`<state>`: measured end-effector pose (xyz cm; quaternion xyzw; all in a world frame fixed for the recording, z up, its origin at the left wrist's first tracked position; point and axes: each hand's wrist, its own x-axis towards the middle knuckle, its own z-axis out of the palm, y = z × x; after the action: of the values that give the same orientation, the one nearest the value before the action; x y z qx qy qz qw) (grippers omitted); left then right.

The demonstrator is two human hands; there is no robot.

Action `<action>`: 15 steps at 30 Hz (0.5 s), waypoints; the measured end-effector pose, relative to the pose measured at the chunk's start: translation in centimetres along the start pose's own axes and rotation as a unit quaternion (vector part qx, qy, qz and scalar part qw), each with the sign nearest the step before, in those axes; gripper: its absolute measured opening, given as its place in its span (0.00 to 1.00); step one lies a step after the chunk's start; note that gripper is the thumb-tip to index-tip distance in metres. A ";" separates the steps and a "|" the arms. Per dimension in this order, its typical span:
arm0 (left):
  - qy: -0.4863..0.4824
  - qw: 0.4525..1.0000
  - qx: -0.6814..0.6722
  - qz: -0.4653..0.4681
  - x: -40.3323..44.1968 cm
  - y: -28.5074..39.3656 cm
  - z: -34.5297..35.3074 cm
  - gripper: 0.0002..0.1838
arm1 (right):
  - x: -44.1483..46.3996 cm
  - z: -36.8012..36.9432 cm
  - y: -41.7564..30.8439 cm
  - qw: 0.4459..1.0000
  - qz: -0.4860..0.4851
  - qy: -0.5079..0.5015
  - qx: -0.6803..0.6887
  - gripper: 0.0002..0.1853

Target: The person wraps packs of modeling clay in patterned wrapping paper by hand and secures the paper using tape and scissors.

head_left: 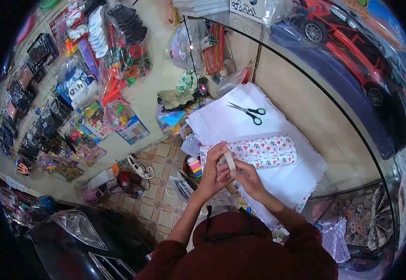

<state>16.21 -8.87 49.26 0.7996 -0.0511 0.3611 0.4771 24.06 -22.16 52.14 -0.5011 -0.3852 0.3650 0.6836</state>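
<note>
Both hands are raised in front of my body, close together, with a pale roll of tape (230,160) between them, seen nearly edge-on. My left hand (213,170) has its fingers curled at the left side of the roll. On the right side, my right hand (248,179) pinches the roll's lower edge. Just beyond the hands lies a floral-wrapped package (273,151), white with red flowers and dark leaves. It rests on a large white sheet of paper (212,122). Scissors with black and green handles (249,112) lie with blades apart on that sheet.
A glass-edged counter (296,88) carries the paper, with a boxed red toy car (347,51) at the upper right. Bagged goods hang on the left wall (119,60). A black motorbike (77,228) stands lower left on the tiled floor (158,205). Colored markers (195,167) sit left of the package.
</note>
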 end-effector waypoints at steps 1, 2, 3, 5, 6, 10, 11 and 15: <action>-0.009 1.000 0.018 0.008 0.1 -0.3 -0.1 0.50 | 0.3 -0.2 -0.1 0.999 0.020 -0.004 0.034 0.16; -0.017 0.999 0.037 0.014 0.0 -0.5 -0.3 0.51 | 0.6 -0.2 0.0 0.997 0.040 -0.009 0.069 0.17; -0.026 0.998 0.056 0.019 0.0 -0.6 -0.6 0.52 | 0.9 -0.1 0.3 0.997 0.034 -0.008 0.064 0.19; -0.053 0.996 0.070 0.003 0.2 -0.2 -1.8 0.55 | 1.3 -0.2 0.1 0.998 0.049 -0.013 0.044 0.18; -0.063 0.995 0.077 -0.005 0.4 0.2 -2.5 0.57 | 1.5 -0.2 -0.1 0.998 0.057 -0.019 0.032 0.18; 0.006 0.996 -0.018 -0.089 0.3 -0.4 -3.7 0.61 | 2.2 1.2 -0.4 0.995 -0.045 -0.048 -0.069 0.16; -0.019 0.994 -0.016 -0.102 0.4 -0.4 -4.2 0.61 | 2.4 1.2 -0.9 0.990 -0.060 -0.074 -0.104 0.15; -0.031 0.992 -0.028 -0.115 -0.4 -1.0 -4.5 0.58 | 2.5 0.9 -0.3 0.986 -0.056 -0.109 -0.110 0.14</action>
<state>13.96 -4.88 49.55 0.7972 0.0161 0.2770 0.5362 24.38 -19.64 52.99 -0.5081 -0.5226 0.3340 0.5976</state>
